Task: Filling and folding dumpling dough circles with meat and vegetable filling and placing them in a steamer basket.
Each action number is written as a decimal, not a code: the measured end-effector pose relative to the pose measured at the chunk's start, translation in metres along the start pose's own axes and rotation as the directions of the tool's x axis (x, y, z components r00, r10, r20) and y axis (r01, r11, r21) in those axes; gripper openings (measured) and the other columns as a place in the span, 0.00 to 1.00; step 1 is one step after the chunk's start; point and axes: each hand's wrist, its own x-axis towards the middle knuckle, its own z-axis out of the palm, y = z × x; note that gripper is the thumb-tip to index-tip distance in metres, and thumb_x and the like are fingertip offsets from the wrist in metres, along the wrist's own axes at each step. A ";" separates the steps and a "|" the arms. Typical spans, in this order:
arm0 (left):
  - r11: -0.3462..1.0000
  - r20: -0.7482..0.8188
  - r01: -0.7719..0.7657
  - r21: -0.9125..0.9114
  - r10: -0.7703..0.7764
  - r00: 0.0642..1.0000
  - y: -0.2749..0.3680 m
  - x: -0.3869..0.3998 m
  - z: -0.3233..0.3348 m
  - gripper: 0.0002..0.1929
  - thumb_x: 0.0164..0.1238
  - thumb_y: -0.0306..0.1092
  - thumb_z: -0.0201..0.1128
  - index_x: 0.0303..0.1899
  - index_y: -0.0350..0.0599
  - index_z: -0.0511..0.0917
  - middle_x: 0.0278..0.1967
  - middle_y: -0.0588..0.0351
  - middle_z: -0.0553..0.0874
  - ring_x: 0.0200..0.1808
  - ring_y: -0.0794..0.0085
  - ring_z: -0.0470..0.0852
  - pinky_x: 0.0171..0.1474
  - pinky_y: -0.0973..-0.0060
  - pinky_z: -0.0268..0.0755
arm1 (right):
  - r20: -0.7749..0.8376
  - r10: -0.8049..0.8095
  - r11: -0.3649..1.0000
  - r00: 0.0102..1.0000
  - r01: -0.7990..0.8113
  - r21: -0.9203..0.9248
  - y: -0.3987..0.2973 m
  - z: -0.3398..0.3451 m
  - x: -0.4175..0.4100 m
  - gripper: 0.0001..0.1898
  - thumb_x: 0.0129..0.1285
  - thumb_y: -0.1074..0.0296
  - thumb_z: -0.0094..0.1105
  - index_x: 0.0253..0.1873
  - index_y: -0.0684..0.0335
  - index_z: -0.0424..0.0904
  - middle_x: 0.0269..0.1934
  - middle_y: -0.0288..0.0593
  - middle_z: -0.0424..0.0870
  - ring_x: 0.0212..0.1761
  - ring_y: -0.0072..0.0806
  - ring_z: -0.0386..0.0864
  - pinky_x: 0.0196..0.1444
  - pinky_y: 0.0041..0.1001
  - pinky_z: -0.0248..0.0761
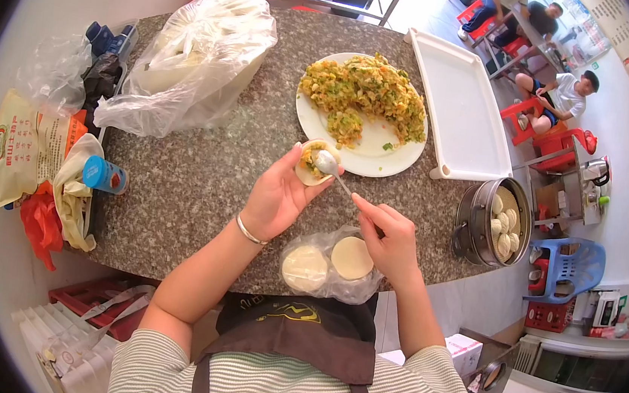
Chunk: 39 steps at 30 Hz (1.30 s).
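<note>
My left hand [283, 193] holds a round dough wrapper [311, 180] with chopped vegetable filling on it. A metal spoon [327, 163] presses on that filling, its handle gripped by my right hand [393, 238]. Just beyond lies a white plate [375, 159] with a large mound of chopped vegetable filling [379, 89]. Near the table's front edge, two stacks of round wrappers [305, 268] [352, 258] lie on clear plastic film. To the right, a round metal steamer [462, 222] holds several pleated dumplings [506, 223].
A white plastic tray [465, 109] lies beyond the steamer on the granite table [179, 183]. A large plastic bag with pale contents [191, 65] stands at the back left. A blue-lidded container [105, 174] and bags line the left edge. Several people sit beyond the table, at the upper right.
</note>
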 end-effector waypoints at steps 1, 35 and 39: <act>1.000 -0.001 -0.013 0.012 0.013 1.000 0.000 0.001 0.000 0.25 0.83 0.45 0.43 0.66 0.30 0.65 0.63 0.39 0.76 0.65 0.51 0.77 0.66 0.65 0.75 | 0.019 -0.008 1.000 1.000 0.008 -0.022 0.001 -0.001 0.001 0.19 0.63 0.81 0.61 0.58 0.60 0.84 0.24 0.38 0.75 0.23 0.18 0.70 0.26 0.22 0.64; 0.544 0.268 -0.476 0.692 0.418 0.868 -0.013 -0.011 0.009 0.15 0.68 0.21 0.65 0.55 0.37 0.80 0.55 0.50 0.83 0.56 0.70 0.83 0.56 0.74 0.79 | -0.192 0.178 0.755 0.965 -0.008 0.656 0.008 0.034 0.041 0.07 0.64 0.75 0.66 0.45 0.67 0.86 0.40 0.41 0.87 0.44 0.25 0.82 0.48 0.24 0.74; 0.493 0.299 -0.501 0.711 0.433 0.850 -0.015 -0.011 0.008 0.11 0.67 0.20 0.66 0.49 0.36 0.84 0.55 0.47 0.83 0.55 0.68 0.84 0.55 0.74 0.81 | -0.144 0.181 0.783 0.973 -0.054 0.620 0.008 0.027 0.041 0.06 0.64 0.75 0.66 0.45 0.67 0.86 0.39 0.39 0.87 0.43 0.23 0.81 0.47 0.23 0.73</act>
